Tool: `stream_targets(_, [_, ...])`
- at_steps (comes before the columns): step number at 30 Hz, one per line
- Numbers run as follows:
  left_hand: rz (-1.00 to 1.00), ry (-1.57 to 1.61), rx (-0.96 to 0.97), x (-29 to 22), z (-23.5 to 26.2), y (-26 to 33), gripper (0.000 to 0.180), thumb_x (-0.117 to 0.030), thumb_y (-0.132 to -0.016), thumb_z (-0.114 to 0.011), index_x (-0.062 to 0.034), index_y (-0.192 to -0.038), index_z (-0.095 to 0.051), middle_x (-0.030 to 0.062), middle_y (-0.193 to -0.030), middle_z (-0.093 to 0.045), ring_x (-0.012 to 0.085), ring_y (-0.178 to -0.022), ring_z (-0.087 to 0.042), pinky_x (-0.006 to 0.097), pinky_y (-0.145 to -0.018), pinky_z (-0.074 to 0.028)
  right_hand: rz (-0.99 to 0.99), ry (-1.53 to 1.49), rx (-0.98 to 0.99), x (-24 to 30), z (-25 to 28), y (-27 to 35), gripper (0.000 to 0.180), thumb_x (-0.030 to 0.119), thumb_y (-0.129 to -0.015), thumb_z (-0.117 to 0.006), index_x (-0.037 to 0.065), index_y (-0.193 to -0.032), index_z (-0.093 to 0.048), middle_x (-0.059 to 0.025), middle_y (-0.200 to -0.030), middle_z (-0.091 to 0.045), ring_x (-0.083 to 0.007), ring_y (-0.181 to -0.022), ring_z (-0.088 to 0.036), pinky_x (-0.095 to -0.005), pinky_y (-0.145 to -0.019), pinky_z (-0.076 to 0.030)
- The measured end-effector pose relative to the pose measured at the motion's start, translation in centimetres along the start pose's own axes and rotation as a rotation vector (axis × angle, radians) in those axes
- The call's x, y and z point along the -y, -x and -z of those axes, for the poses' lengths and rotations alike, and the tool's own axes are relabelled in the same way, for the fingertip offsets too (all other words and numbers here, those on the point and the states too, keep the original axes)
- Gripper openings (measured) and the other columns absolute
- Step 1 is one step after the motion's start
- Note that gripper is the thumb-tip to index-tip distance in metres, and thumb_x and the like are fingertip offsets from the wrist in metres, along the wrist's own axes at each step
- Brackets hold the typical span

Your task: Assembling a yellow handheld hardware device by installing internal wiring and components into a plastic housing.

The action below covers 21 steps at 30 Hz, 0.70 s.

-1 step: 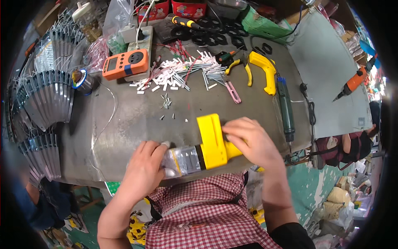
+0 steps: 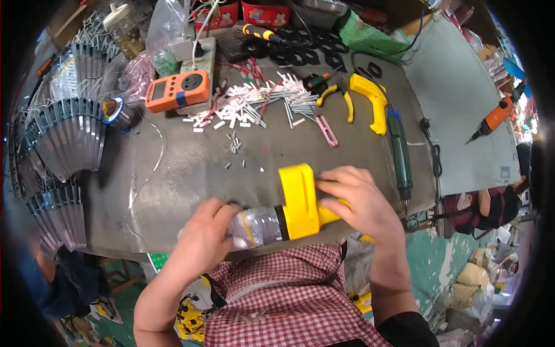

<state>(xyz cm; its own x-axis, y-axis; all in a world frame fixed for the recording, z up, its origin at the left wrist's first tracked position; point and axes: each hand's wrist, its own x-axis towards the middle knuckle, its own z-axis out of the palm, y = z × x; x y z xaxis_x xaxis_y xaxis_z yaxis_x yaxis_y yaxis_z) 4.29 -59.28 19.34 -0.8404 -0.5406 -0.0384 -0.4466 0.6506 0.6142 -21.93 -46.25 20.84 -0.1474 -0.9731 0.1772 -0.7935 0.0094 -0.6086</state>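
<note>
Yellow tool (image 2: 300,199) clamped in right hand (image 2: 358,199); left hand (image 2: 202,240) grips its clear end.

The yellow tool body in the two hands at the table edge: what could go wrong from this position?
1. The yellow tool body and its clear front section sit at the near table edge; if the left hand or right hand loosens, it might drop.
2. Small loose screws lie just beyond; a sweep could scatter them.
3. The green electric screwdriver lies near the right hand, tip toward the edge.

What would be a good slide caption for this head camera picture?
Left hand and right hand grip a yellow tool at a cluttered workbench.
</note>
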Motion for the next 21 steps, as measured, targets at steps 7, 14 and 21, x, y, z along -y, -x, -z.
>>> stream_targets(7, [-0.169, -0.23, -0.367, 1.3, -1.8, 1.2, 0.039, 0.0, -0.054, -0.07, -0.0053, -0.088, -0.054, 0.0108, -0.092, -0.053, 0.0329, -0.082, -0.052, 0.041, -0.07, -0.042, 0.001, 0.059, 0.122, -2.2, -0.3, 1.0, 0.025, 0.015, -0.072, -0.074, 0.003, -0.09, -0.062, -0.0083, -0.097, -0.061, -0.0267, -0.096, -0.055, -0.0357, -0.082, -0.044])
stream_targets(14, [-0.076, -0.108, -0.217, 2.1, -1.3, 1.7, 0.038, -0.022, -0.061, -0.079, -0.0073, -0.086, -0.056, 0.0087, -0.09, -0.054, 0.0307, -0.083, -0.052, 0.041, -0.074, -0.042, -0.039, -0.184, 0.046, -2.8, -0.5, -7.8, 0.013, 0.013, -0.083, -0.065, 0.001, -0.087, -0.062, -0.0116, -0.081, -0.063, -0.0283, -0.076, -0.062, -0.036, -0.07, -0.049])
stream_targets(21, [-0.095, -0.081, -0.301, 2.6, -2.0, 0.9, 0.029, -0.019, -0.064, -0.077, -0.0072, -0.079, -0.056, 0.0081, -0.082, -0.054, 0.0297, -0.075, -0.052, 0.039, -0.066, -0.041, -0.199, -0.031, 0.127, -5.5, -4.3, -18.0, 0.015, 0.015, -0.085, -0.06, 0.004, -0.094, -0.065, -0.015, -0.08, -0.065, -0.0308, -0.074, -0.065, -0.0416, -0.069, -0.051])
